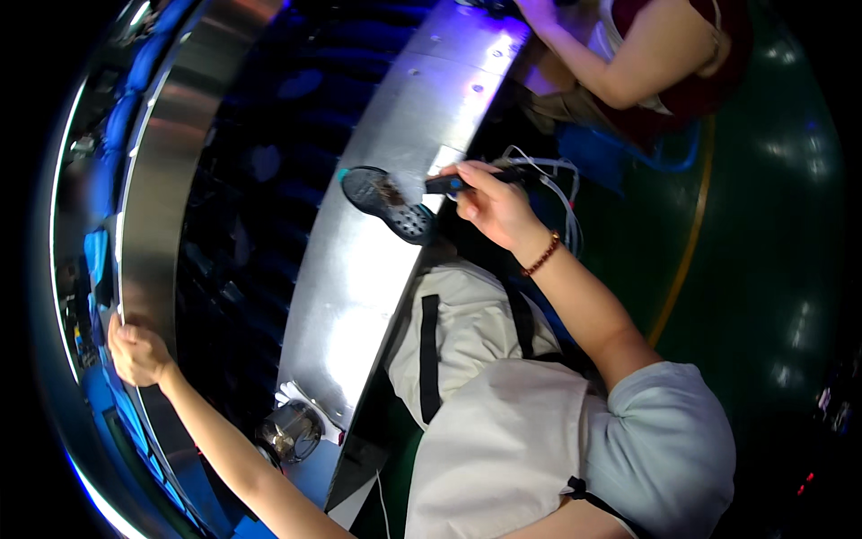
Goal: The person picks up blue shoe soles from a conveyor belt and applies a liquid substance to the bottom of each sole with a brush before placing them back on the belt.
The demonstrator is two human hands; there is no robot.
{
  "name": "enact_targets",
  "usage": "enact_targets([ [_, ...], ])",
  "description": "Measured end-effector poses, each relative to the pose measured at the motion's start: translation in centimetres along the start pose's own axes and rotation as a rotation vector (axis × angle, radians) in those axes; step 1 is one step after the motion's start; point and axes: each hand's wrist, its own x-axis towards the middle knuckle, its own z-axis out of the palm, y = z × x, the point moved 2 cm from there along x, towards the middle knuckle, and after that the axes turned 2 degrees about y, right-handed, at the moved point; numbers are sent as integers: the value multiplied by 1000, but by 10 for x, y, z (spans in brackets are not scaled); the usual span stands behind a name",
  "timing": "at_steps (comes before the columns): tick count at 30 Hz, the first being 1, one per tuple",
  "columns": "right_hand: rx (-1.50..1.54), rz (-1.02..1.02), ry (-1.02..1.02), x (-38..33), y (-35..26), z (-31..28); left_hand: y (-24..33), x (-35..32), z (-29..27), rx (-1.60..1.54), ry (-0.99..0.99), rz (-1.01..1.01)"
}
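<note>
My right hand [492, 208] is closed round the black handle of a brush-like tool [440, 185]. The tool's blurred head, with brownish bristles, lies over a dark shoe sole [411, 222] with round studs at its near end and a teal tip at its far end. That sole rests on the metal bench [359, 260]. Far to the left, my left hand [139, 355] is at the outer edge of a metal rail [148, 225], its fingers curled. What those fingers hold, if anything, is hidden.
Between bench and rail runs a dark gap with rollers or slats. A clear jar [292, 431] stands at the bench's near end, beside a white cloth [310, 404]. White cables [570, 193] hang right of my right hand. Another person [628, 63] sits at the far right.
</note>
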Motion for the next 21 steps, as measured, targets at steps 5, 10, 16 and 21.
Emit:
enact_targets([
  [5, -67, 10, -57, 5, 8, 4, 14, 2, -7, -130, 69, 21],
  [10, -80, 86, -11, 8, 31, 13, 14, 12, -27, -223, -25, -220],
  [16, -116, 168, -22, 11, 37, 28, 83, 86, -36, -544, -85, -202],
  [21, -45, 238, -144, 13, 51, 43, 103, 132, 33, -485, -512, -551],
])
